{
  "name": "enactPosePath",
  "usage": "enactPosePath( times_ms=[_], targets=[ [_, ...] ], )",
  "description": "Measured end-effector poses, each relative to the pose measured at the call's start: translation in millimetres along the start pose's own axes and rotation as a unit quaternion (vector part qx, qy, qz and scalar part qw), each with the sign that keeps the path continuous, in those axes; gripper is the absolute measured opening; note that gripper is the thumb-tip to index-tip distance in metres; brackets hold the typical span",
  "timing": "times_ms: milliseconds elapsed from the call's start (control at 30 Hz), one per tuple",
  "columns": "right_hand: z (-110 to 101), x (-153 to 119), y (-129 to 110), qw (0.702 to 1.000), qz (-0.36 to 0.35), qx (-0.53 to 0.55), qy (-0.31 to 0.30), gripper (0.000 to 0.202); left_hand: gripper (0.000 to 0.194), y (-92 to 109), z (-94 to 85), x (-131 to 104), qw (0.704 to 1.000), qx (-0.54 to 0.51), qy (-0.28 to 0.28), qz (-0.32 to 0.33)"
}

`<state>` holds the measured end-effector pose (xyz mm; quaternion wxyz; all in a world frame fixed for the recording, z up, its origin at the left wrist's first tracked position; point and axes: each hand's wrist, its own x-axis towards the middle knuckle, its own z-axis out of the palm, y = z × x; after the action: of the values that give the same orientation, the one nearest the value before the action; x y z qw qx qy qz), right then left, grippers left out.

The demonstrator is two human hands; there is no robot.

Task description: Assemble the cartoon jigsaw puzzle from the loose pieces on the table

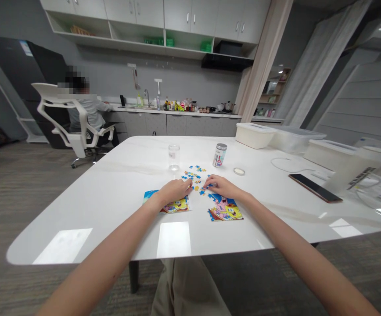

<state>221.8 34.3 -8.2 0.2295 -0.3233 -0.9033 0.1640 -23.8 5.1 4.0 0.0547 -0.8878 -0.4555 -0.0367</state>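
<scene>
Loose puzzle pieces [193,175], mostly blue and yellow, lie scattered on the white table. My left hand [176,190] rests over the top of a colourful picture sheet [179,205], its fingers bent together at the left side of the pieces; what they hold, if anything, is too small to name. Across from it, my right hand [219,185] has its fingertips pinched on a small blue puzzle piece [210,185]. Just below that hand lies a partly assembled cartoon puzzle [226,209] with an uneven left edge.
Behind the pieces stand a clear jar [174,158] and a printed can [220,156], with a round lid [239,171] beside it. A phone [315,188], cables and plastic boxes [254,135] are on the right. A person [87,109] sits back left.
</scene>
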Motion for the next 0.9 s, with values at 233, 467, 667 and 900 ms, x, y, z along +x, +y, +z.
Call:
enactPosePath(
  times_ms=[233,467,667,900],
  targets=[
    [0,0,2,1.000,-0.011,0.003,-0.011,0.022,0.028,4,-1.6,1,1.000,-0.019,0.010,-0.011],
    [1,-4,-7,0.999,-0.035,-0.001,-0.016,0.026,0.028,10,-4.2,5,1.000,0.002,0.000,-0.021],
    [0,-7,-13,0.999,-0.029,-0.002,-0.016,0.022,0.035,10,-10.5,11,0.998,0.038,-0.044,0.016],
    [-2,-9,-7,1.000,-0.018,-0.008,-0.011,0.017,0.030,-1,-26.5,39,0.983,0.016,-0.170,0.063]
  ],
)
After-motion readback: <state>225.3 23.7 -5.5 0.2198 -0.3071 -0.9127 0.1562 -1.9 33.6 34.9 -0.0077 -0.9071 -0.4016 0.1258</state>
